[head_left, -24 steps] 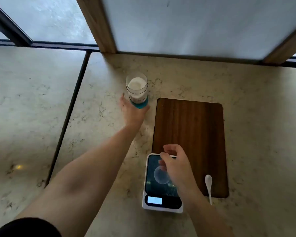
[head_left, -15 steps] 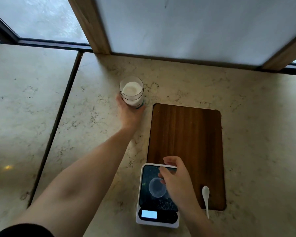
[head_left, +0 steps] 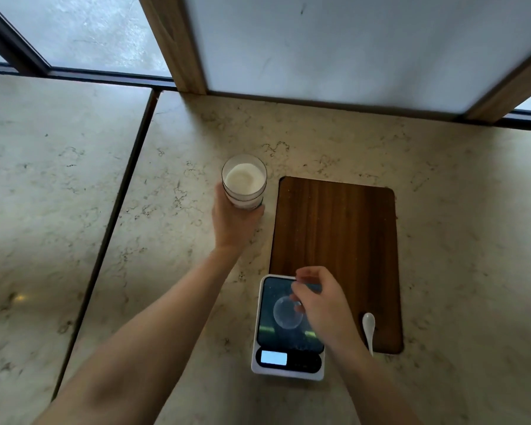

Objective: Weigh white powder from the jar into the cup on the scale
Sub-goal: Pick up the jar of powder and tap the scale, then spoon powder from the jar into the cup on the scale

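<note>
A clear jar [head_left: 244, 180] filled with white powder stands on the marble counter, left of the wooden board. My left hand [head_left: 233, 222] is wrapped around its lower part. A white scale [head_left: 288, 328] with a dark glass top and a lit display lies at the board's near left corner. On the scale stands a small clear cup [head_left: 285, 312], seen from above. My right hand [head_left: 321, 305] holds the cup at its right rim with thumb and fingers. A white spoon [head_left: 368, 328] lies on the board, right of the scale.
The dark wooden board [head_left: 334, 234] lies flat on the marble counter [head_left: 457, 225]. A dark seam [head_left: 117, 216] runs down the counter to the left. A frosted window panel and wooden posts [head_left: 178, 41] rise along the far edge.
The view has tilted down a little. My left hand has kept its hold on the jar, and my right hand has stayed at the cup on the scale.
</note>
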